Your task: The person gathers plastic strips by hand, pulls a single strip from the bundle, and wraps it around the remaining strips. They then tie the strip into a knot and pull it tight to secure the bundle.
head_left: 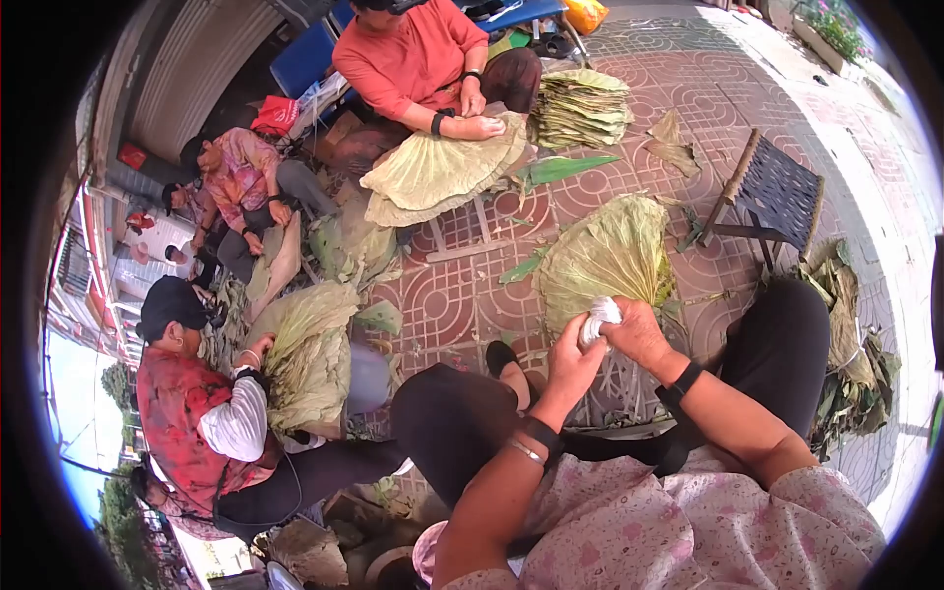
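My left hand [574,360] and my right hand [639,336] meet in front of my knees. Between them is a small white bundle [601,317], gripped by the fingers of both hands; whether it is string or cloth I cannot tell. Just beyond my fingers spreads a fan-shaped stack of dried yellow-green leaves [608,251], its narrow end toward me. The bundle overlaps the stack's near edge in this view.
A woven folding stool [779,192] stands at the right, with tied leaves [851,354] behind my knee. Ahead, a person in red [413,59] holds a leaf fan [447,167] near a leaf pile [582,106]. More people handle leaves [310,359] at the left.
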Demonstrator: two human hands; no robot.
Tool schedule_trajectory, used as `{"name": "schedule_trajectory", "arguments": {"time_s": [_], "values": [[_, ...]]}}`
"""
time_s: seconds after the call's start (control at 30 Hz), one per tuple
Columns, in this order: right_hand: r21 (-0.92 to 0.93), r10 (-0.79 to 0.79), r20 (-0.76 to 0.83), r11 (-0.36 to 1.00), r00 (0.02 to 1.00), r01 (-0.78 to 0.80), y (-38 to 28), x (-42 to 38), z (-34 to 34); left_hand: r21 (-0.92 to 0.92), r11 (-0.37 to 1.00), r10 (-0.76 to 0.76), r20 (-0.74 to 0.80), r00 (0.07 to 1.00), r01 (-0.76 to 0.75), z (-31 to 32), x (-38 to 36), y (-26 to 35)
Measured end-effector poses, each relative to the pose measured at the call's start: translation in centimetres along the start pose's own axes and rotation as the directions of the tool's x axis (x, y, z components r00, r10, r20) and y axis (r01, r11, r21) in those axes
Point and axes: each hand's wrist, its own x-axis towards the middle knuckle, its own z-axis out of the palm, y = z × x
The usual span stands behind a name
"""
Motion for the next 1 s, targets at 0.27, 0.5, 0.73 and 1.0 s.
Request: {"name": "schedule_trajectory", "arguments": {"time_s": [0.27, 0.5, 0.73, 1.0], "values": [[0.188, 0.010, 0.156, 0.981, 0.988, -0.039, -0.1, 0.0, 0.8, 0.126, 0.991, 0.075, -0.166, 0.983, -0.055, -0.3, 0.2, -1.5], [0.379, 0.040, 0.195, 0.918, 0.980, -0.113, 0.8, 0.4, 1.1, 0.250, 0.961, 0.167, -0.193, 0.967, -0.116, -0.6, -0.2, 0.2], [0.415, -0.005, 0.162, 0.908, 0.987, -0.063, 1.4, 0.6, 1.6, -0.270, 0.962, 0.024, -0.084, 0.996, -0.045, -1.0, 0.3, -0.5], [0.363, 0.016, 0.083, 0.931, 0.996, -0.045, 2.0, 0.4, 2.3, 0.339, 0.936, 0.163, -0.193, 0.968, -0.090, -0.8, -0.5, 1.7]]}}
